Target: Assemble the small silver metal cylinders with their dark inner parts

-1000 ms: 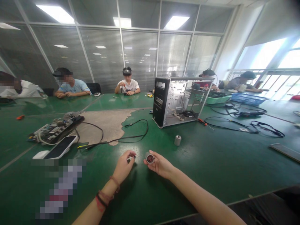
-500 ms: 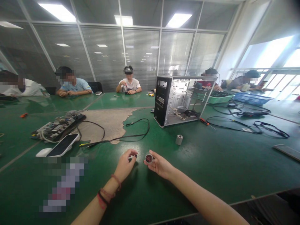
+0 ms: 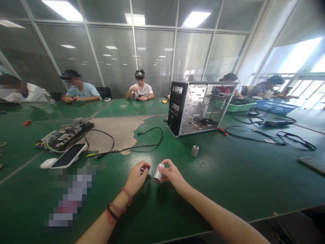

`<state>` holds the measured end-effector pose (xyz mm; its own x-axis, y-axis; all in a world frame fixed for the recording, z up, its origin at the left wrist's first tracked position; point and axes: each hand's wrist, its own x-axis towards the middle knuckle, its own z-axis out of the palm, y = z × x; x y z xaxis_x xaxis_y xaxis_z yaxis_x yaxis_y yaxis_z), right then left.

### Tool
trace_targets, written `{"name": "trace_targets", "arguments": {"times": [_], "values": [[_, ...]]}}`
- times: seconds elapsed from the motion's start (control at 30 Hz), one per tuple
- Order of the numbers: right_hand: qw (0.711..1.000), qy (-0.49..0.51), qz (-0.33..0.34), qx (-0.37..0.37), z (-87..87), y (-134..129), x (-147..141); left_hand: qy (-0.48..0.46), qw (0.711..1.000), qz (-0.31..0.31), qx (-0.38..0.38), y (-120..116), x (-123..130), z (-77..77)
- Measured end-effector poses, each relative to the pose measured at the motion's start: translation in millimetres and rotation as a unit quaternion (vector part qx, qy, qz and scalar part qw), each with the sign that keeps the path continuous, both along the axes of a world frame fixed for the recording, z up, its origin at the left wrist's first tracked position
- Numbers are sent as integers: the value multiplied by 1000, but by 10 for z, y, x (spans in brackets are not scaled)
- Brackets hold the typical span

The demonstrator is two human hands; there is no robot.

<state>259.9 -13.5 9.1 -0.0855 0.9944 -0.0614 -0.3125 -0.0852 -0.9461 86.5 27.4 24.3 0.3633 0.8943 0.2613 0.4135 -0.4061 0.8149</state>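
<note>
In the head view, my right hand (image 3: 173, 174) is closed on a silver metal cylinder (image 3: 158, 173), which is tilted with its lower end toward me. Just to its left, my left hand (image 3: 139, 174) has its fingers curled and pinched around a small dark and light piece that I cannot make out. The two hands are apart, a little above the green table (image 3: 210, 189). Beyond my right hand, a second metal cylinder (image 3: 195, 150) stands upright on the table.
An open computer case (image 3: 177, 112) stands ahead. Black cables (image 3: 152, 146) and a circuit board assembly (image 3: 63, 135) lie to the left, near a white-edged phone (image 3: 69, 156). A screwdriver (image 3: 222, 131) and a blue basket (image 3: 276, 107) are on the right. Several people sit across the table.
My right hand has turned the metal cylinder, so its side now shows instead of its reddish open end. My left hand stays curled in nearly the same place.
</note>
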Motion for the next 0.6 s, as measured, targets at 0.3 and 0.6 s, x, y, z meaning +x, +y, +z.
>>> {"name": "trace_targets", "arguments": {"times": [0.3, 0.6], "values": [[954, -250, -64, 151, 17, -95, 0, -156, 943, -157, -247, -30, 36, -2], [843, -461, -98, 260, 19, -92, 27, -131, 958, -192, -170, -168, 69, 17]]}}
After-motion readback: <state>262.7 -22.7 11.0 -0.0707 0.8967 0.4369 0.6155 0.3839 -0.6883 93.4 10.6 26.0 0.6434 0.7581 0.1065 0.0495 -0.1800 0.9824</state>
